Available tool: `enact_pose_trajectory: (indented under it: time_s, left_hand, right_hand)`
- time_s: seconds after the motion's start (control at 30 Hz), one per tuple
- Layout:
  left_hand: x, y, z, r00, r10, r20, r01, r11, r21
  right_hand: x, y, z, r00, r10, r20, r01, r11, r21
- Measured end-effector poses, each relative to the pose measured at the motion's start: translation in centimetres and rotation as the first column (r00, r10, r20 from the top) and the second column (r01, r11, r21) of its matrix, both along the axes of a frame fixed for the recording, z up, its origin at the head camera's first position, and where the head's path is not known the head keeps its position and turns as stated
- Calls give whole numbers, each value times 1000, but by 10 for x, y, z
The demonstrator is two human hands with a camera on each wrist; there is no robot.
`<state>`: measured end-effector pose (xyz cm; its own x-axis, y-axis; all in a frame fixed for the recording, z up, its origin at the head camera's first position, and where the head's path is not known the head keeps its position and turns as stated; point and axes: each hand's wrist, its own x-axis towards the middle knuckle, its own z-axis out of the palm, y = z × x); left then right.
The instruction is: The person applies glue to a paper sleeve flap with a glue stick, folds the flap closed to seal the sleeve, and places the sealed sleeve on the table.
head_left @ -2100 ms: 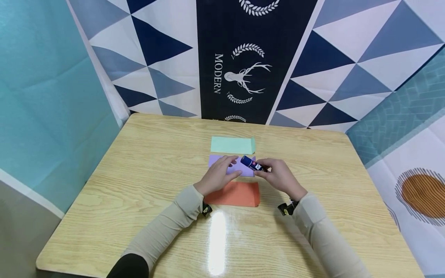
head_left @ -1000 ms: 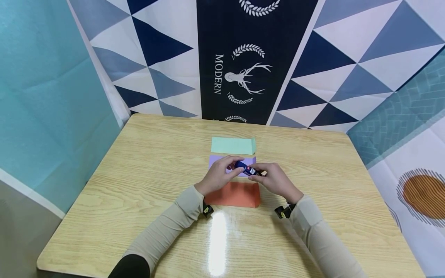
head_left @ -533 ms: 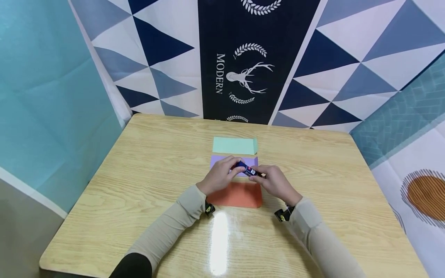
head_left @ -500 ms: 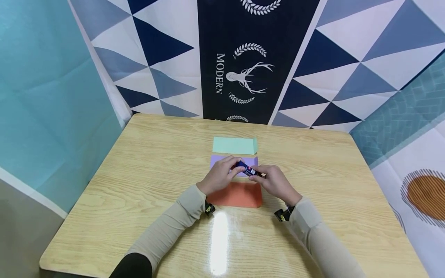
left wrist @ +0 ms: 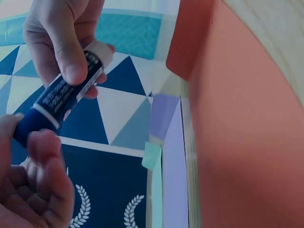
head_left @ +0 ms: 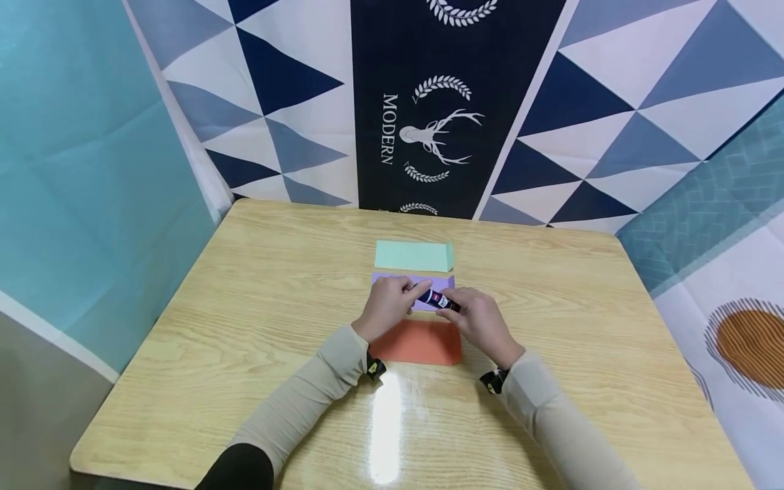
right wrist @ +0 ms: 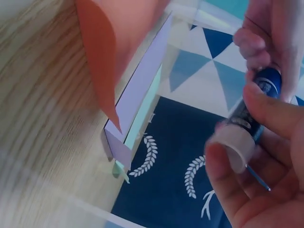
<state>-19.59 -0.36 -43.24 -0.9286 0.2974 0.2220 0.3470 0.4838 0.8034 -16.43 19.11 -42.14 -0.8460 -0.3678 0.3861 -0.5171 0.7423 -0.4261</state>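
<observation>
A dark blue glue stick [head_left: 437, 299] is held in the air between both hands, above the purple envelope [head_left: 446, 281]. My left hand [head_left: 386, 306] pinches its blue cap end between thumb and fingers. The right hand [head_left: 482, 321] grips the other end, where a pale base shows; in the right wrist view the glue stick [right wrist: 244, 114] slants between thumb and fingers. Beyond the purple envelope lies a mint green envelope [head_left: 410, 256]. An orange-red envelope [head_left: 422, 342] lies nearest the person, beneath the wrists. All three have a flap at the right end.
The envelopes lie in a column on a light wood table [head_left: 257, 292]. Patterned cloth [head_left: 294, 82] hangs behind the table's far edge, and teal cloth [head_left: 79, 170] hangs on the left. A bright light reflection falls on the tabletop near the front.
The right hand has brought the glue stick leftward and down to the left hand, which has taken hold of its cap end. Most recently the left hand has turned over at the cap.
</observation>
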Motion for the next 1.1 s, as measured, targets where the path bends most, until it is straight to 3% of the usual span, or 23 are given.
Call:
enact_pose_trajectory:
  time_s: [0.17, 0.37, 0.53, 1.1]
  left_hand:
    - [-1, -1, -1, 998, -4, -59, 2, 1000, -29]
    - [-1, -3, -3, 986, -126, -107, 129, 991, 30]
    - [-1, -4, -3, 970, -209, -126, 217, 975, 51]
    - [2, -6, -2, 976, -164, -142, 174, 982, 66]
  right_hand:
    - [-1, 2, 0, 999, 7, 46, -7, 1000, -1]
    - [-1, 7, -1, 989, -5, 146, 10, 999, -31]
    - [-2, 11, -1, 986, -3, 168, 15, 997, -70]
    - [-2, 12, 1, 985, 18, 171, -3, 996, -89]
